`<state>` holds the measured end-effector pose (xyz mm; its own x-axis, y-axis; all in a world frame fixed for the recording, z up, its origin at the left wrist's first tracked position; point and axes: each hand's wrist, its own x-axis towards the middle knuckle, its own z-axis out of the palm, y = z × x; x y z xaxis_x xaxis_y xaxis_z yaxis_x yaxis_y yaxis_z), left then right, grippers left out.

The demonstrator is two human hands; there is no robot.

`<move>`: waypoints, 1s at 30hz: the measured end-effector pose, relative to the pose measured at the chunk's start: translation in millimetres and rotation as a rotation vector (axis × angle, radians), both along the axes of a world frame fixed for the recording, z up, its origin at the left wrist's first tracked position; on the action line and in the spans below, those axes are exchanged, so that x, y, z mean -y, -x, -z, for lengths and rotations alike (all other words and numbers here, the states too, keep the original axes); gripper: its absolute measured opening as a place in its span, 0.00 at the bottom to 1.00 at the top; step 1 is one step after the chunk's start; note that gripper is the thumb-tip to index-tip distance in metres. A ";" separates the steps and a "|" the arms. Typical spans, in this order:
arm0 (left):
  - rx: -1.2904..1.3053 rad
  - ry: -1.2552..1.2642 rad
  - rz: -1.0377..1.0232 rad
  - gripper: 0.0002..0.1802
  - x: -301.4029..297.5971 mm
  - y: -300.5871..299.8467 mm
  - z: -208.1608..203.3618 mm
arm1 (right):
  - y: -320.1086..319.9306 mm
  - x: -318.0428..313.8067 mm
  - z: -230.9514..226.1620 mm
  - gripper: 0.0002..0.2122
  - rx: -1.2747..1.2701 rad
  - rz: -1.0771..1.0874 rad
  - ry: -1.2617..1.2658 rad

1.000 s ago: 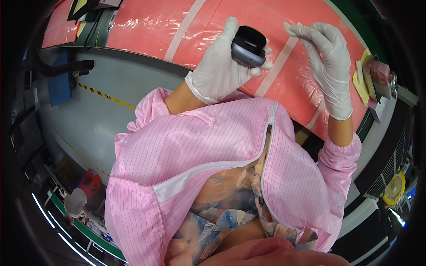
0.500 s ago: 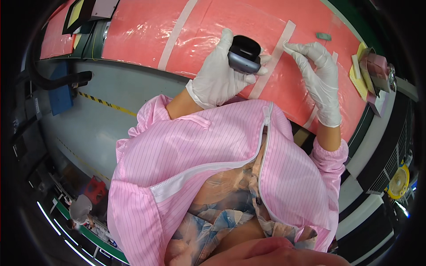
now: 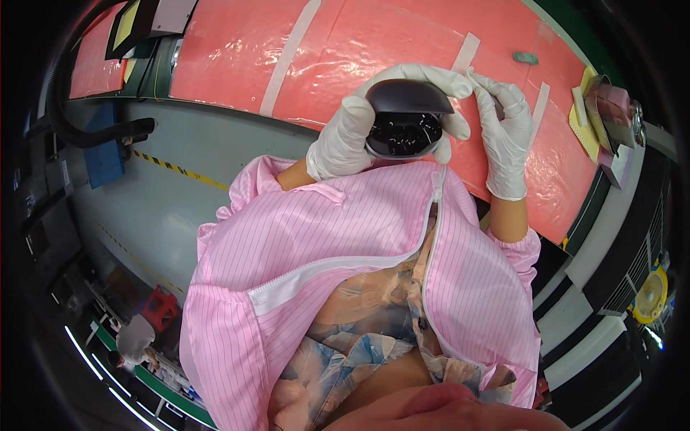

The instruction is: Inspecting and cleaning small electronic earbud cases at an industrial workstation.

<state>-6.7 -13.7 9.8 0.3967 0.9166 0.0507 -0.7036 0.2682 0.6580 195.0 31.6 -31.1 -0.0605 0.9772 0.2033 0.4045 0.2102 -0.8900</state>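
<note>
My left hand [image 3: 339,141], in a white glove, is wrapped round a dark earbud charging case [image 3: 405,136]. The lid of the case stands up, and its glossy black inside faces me; whether earbuds sit in it I cannot tell. Thumb and fingers of this hand grip the case from both sides. Close on the right, my gloved right hand [image 3: 507,140] is raised with thumb and forefinger pinched together, near the left hand's fingertips. Anything between those fingertips is too small to make out.
Under my hands lies a red-pink mat [image 3: 223,57] with pale tape strips. A small green block [image 3: 525,57] rests on it at the far right. Yellow pads [image 3: 583,122] and a pink-topped holder [image 3: 612,104] stand at the right edge. A person [image 3: 135,337] is far off at lower left.
The left hand has brought the case nearer to me and tilted it so its inside shows. My right hand has moved slightly left and is closer to the case.
</note>
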 end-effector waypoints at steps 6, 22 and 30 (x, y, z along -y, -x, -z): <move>-0.097 -0.069 -0.022 0.58 -0.2 3.6 -1.9 | 1.9 -0.7 -0.9 0.08 -0.014 -0.013 -0.017; 0.437 0.424 -0.176 0.42 -15.1 12.2 -11.2 | 2.0 1.7 -6.8 0.08 0.151 -0.019 0.060; 0.180 0.311 -0.263 0.34 -17.1 2.0 -18.8 | 1.0 3.0 -18.9 0.09 -0.056 0.098 0.042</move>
<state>-8.6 3.4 28.6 0.1577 0.9678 -0.1964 -0.8705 0.2301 0.4351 194.1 28.6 -12.2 0.0462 0.9857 0.1620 0.3711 0.1337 -0.9189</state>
